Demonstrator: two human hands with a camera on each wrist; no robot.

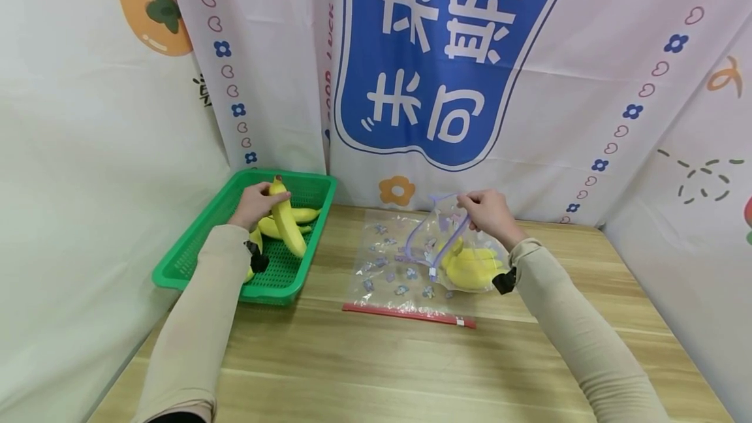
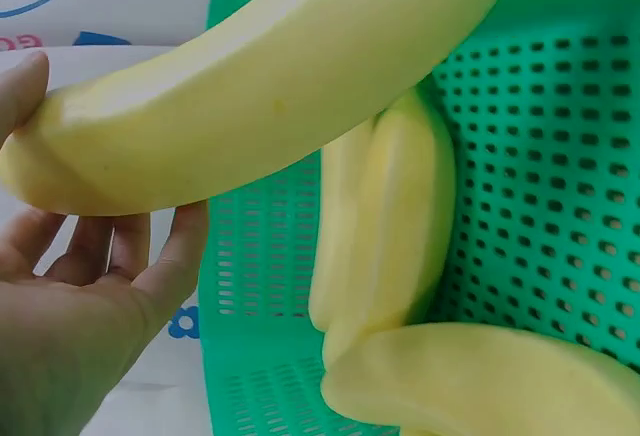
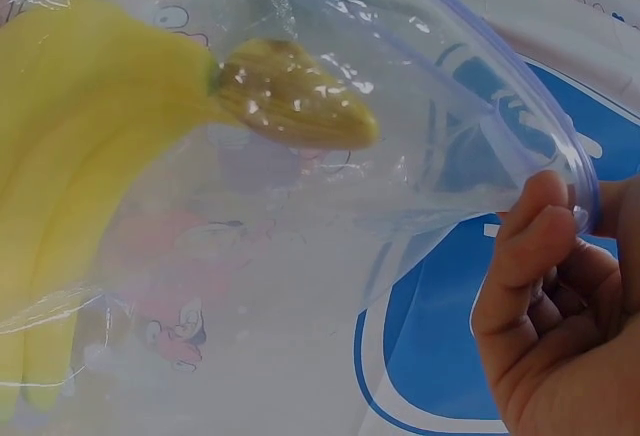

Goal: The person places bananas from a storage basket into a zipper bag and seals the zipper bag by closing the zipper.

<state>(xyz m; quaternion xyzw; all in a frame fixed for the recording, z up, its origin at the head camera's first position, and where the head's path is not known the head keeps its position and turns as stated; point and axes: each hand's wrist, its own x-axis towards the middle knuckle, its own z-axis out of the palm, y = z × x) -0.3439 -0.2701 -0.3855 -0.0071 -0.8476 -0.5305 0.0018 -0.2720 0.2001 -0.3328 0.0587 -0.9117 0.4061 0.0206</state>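
Note:
My left hand [image 1: 256,204] grips one end of a banana [image 1: 287,224] and holds it tilted over the green basket [image 1: 315,247]. In the left wrist view the thumb lies on one side of this banana [image 2: 270,86] and the fingers on the other. Below it, several more bananas [image 2: 390,226] lie in the basket. My right hand [image 1: 489,213] pinches the purple-edged rim of a clear zip bag [image 1: 431,240], whose mouth gapes toward the left. A bunch of yellow bananas [image 3: 110,126] with a brownish stem end lies inside that bag.
A second clear bag [image 1: 388,266] with a red slider strip [image 1: 405,314] lies flat on the wooden table [image 1: 376,371], partly under the purple-edged one. A printed white curtain [image 1: 282,70] hangs behind the table, and white cloth covers both sides.

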